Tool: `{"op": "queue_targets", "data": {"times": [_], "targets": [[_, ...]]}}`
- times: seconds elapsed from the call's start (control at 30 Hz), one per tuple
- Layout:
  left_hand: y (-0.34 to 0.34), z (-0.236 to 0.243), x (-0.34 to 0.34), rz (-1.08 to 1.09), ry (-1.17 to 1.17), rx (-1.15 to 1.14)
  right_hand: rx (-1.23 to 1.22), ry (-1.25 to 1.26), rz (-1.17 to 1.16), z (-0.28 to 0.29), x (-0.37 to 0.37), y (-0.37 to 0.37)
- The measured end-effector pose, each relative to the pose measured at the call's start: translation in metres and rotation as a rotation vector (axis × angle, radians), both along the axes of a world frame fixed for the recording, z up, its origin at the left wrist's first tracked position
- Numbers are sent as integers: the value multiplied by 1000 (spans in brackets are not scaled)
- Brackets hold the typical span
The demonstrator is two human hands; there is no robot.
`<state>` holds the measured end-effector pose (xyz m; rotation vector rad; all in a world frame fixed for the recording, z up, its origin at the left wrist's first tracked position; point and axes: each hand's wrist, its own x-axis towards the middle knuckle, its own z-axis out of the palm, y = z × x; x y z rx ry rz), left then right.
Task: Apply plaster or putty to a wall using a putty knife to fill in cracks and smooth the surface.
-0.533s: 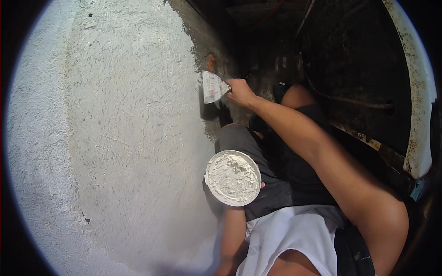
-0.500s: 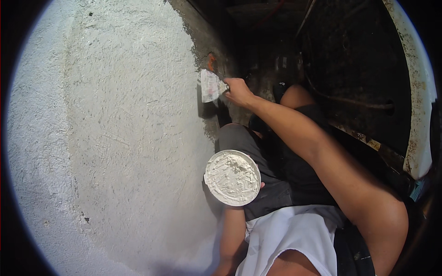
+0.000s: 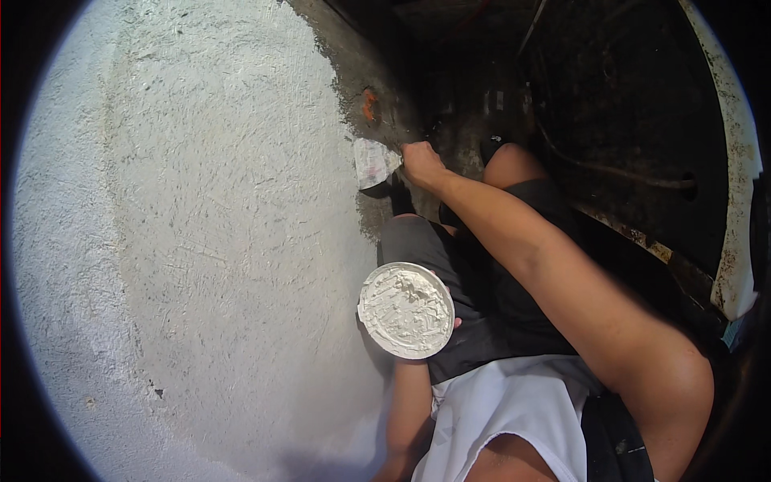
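Note:
My right hand (image 3: 423,166) is closed round the handle of a putty knife (image 3: 373,163), whose broad blade is smeared white. The blade lies at the edge of the white-coated wall (image 3: 225,201), over the bare grey strip beside it; whether it touches cannot be made out. Below, my left hand (image 3: 456,322) holds up a round tub of white filler paste (image 3: 406,310) in front of my thigh. Only fingertips show at the tub's right rim, the rest of that hand being hidden beneath it. The paste has a rough, scooped surface.
An orange spot (image 3: 369,104) marks the bare grey strip (image 3: 345,64) above the knife. To the right stands a large dark object with a rusty white rim (image 3: 727,161), and a thin hose or cable (image 3: 610,174) crosses it. My bent knees are close to the wall.
My right hand and the putty knife have shifted slightly right and down, and the shadow beside the blade has shrunk. My left hand keeps the tub in nearly the same place.

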<state>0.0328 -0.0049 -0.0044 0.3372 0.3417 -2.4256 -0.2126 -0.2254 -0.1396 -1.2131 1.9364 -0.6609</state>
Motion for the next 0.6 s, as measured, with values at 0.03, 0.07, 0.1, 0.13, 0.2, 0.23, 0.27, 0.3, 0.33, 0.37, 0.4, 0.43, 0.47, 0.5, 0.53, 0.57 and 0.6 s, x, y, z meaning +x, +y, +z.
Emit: {"op": "queue_targets", "data": {"times": [0.03,0.07,0.1,0.13,0.2,0.23,0.27,0.3,0.33,0.37,0.4,0.43,0.47,0.5,0.53,0.57,0.6], "targets": [[1,0,0,19,-10,43,-4,-13,-21,3,-4,2],[2,0,-1,31,-19,58,-36,-50,-48,7,-7,3],[3,0,-1,42,-36,72,-54,-89,-76,11,-10,4],[4,0,-2,50,-13,75,-47,-132,-104,16,-13,5],[4,-1,-3,40,-26,59,-188,-99,-43,25,-16,0],[4,-1,-4,39,-18,60,-239,-83,-15,29,-16,-4],[4,0,-4,44,-2,69,-208,-82,15,32,-14,-8],[4,1,-4,55,9,94,-169,-79,42,33,-10,-13],[4,3,-4,67,20,119,-156,-77,71,34,-7,-16],[4,3,-3,71,0,130,-47,-87,66,33,-4,-19],[3,4,-2,75,-20,140,36,-96,62,31,-1,-22],[3,4,-1,82,-2,157,145,-103,62,28,1,-23],[3,4,0,78,-22,143,142,-102,64,25,1,-22],[4,3,1,73,-3,136,163,-98,68,21,-1,-19],[4,1,2,64,-12,113,202,-89,68,18,-4,-16],[5,-1,3,62,8,100,174,-61,43,16,-8,-12],[5,-3,4,55,-1,74,167,-30,13,15,-11,-8]]}}
